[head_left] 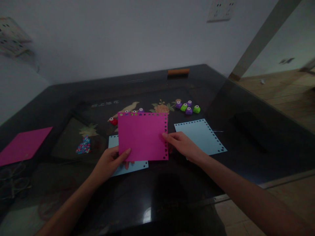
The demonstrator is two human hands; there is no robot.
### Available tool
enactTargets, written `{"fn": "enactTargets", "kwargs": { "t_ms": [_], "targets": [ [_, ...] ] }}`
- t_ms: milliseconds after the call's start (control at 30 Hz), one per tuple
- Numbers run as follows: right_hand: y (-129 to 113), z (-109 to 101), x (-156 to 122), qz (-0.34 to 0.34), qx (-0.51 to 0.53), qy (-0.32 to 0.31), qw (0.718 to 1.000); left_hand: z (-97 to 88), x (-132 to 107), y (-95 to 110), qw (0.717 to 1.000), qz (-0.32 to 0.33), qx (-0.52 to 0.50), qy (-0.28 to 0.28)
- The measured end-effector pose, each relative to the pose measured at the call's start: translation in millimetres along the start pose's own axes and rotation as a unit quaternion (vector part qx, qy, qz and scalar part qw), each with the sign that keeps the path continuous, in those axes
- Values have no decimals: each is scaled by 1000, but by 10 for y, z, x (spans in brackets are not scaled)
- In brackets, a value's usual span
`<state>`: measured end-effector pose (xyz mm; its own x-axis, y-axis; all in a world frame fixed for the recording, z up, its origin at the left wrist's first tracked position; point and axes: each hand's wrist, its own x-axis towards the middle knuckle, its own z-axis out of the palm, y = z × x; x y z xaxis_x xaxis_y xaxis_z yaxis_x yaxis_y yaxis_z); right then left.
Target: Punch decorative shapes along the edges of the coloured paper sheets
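Note:
Between my two hands a sheet of pink paper (142, 137) is held up above the dark table, with small shaped holes punched along its top and right edges. My left hand (113, 160) grips its lower left corner, thumb in front and fingers behind. At the right edge, my right hand (180, 142) pinches the sheet between thumb and fingers. Partly hidden below the pink sheet lies a light blue sheet (134, 166) with punched holes. Another light blue sheet (200, 136), punched along its top and right edges, rests beside my right hand.
Purple and green craft punches (188, 110) cluster behind the right blue sheet; a red punch (113, 121) and several others stand behind the pink one. Left are a pile of colourful confetti (84, 146), another pink sheet (26, 144) and scissors (13, 182). An orange-brown roll (178, 72) lies at the back.

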<state>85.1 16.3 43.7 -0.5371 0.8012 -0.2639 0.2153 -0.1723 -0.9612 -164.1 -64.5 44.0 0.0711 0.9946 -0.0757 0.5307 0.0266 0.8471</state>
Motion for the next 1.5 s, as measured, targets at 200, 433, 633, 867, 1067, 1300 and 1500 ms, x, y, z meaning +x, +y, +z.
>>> {"fn": "enactTargets", "kwargs": {
  "t_ms": [200,433,633,867,1067,1300,1500],
  "targets": [
    [10,0,2,2,22,-1,1000,-5,3,-12,1000,5,-5,-8],
    [12,-25,15,-9,31,11,999,-3,-9,4,1000,-2,-5,-4],
    [28,-24,26,11,62,20,998,-21,-15,-37,1000,-6,6,-3],
    [50,-43,50,4,84,31,996,-32,-20,-49,1000,-5,-1,-1],
    [15,-44,30,6,73,18,997,-33,-21,-46,1000,-8,-7,0],
    [-16,-35,-4,2,11,3,1000,-29,-14,-15,1000,-7,-11,-1],
    [37,-36,17,9,22,-18,1000,-13,-28,-10,1000,3,6,-6]
  ]
}}
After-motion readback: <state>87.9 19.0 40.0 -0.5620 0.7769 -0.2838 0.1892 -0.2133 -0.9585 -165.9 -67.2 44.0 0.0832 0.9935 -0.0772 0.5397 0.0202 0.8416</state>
